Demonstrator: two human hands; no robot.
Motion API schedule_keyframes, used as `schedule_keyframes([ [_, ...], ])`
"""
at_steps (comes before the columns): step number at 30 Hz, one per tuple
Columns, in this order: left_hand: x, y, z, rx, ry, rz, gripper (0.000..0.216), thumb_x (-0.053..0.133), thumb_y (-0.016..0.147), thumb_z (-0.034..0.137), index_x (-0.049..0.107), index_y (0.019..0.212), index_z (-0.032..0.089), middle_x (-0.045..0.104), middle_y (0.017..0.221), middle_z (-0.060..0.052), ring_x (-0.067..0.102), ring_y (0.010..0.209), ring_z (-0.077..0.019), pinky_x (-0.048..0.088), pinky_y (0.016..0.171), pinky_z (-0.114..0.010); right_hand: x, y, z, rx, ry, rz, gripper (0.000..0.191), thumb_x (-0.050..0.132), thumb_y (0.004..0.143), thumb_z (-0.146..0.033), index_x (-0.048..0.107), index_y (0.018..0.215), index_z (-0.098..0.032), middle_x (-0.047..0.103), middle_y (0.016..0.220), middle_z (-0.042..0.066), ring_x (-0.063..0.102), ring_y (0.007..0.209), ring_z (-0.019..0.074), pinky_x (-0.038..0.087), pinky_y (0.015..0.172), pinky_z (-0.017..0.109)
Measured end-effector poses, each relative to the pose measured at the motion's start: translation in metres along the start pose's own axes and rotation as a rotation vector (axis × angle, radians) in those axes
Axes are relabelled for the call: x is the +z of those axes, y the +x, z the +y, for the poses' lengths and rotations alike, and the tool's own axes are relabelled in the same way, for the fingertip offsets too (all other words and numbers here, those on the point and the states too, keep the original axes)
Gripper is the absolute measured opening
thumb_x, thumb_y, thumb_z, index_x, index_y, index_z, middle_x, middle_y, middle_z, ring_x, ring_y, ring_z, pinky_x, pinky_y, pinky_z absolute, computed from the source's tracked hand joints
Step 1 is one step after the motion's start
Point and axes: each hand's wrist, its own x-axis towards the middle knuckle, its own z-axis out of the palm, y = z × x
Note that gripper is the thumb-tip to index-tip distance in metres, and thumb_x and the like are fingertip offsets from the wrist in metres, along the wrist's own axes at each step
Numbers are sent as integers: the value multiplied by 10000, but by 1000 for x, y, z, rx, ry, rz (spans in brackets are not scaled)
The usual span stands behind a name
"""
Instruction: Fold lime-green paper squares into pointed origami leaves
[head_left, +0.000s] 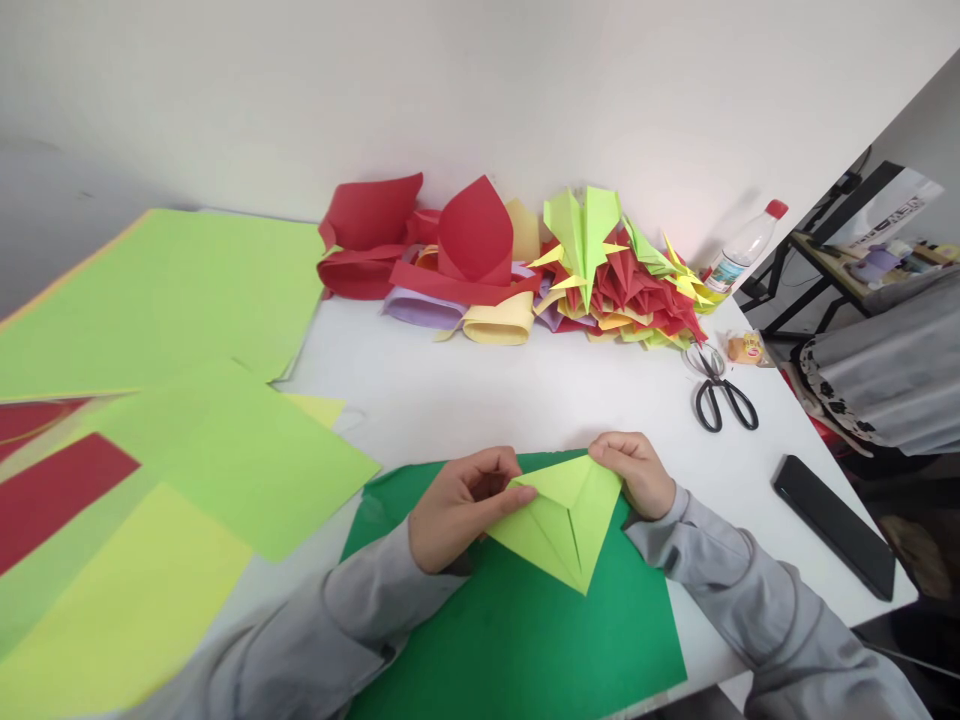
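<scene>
A folded piece of light green paper point(559, 520) is held up over a dark green sheet point(517, 640) on the table. My left hand point(469, 505) pinches its left corner, thumb on top and fingers curled beneath. At the upper right corner, my right hand point(634, 470) grips the paper between thumb and fingers. Creased flaps meet along a line in the middle, and a point faces toward me. The underside of the folded paper is hidden.
Large light green sheets point(187, 300) and a red strip point(67, 500) lie left. Folded red paper shapes point(476, 235) and a pile of folded paper pieces point(622, 280) line the wall. Scissors point(724, 395), a bottle point(742, 245) and a black phone-like object point(832, 525) are at right.
</scene>
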Motion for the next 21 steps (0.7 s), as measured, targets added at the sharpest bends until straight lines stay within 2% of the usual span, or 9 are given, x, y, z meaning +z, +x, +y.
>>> schedule_keyframes([
  [4,0,-1,0,-33,-12,-19,436,731,651,519,520,800,169,458,563,72,376,423,-56,310,386,-185,-1,1,2,-4,-19,-13,422,719,688,-538,602,607,-140,545,512,-29,428,451,72,309,463,205],
  [8,0,-2,0,-7,54,11,394,679,703,516,543,821,166,475,626,53,394,441,-60,334,369,-180,2,-2,-6,-39,-88,-62,425,707,703,-555,603,671,-144,532,555,-41,430,500,70,322,496,202],
  [11,2,-4,-1,51,144,34,311,604,780,471,572,814,163,478,665,40,403,455,-66,349,377,-183,4,-4,-11,-73,-118,-149,431,725,685,-552,605,780,-149,563,644,-33,475,566,80,371,549,209],
  [14,2,-4,-6,168,251,110,231,562,819,395,616,897,184,560,802,-5,474,565,-102,378,432,-188,4,-5,-12,-104,-132,-238,469,787,622,-507,588,868,-161,588,729,-21,504,608,88,403,579,217],
  [17,0,-1,-13,266,301,133,244,553,821,393,640,941,200,587,856,-28,522,685,-145,409,501,-205,4,-5,-10,-144,-197,-250,453,802,608,-480,586,844,-160,571,722,-21,486,604,87,390,560,214],
  [21,-1,2,-13,312,307,72,274,514,862,407,663,854,178,563,760,-27,521,670,-146,428,565,-237,6,-5,-11,-147,-288,-210,453,705,680,-588,600,740,-151,487,592,-48,385,523,69,315,491,208],
])
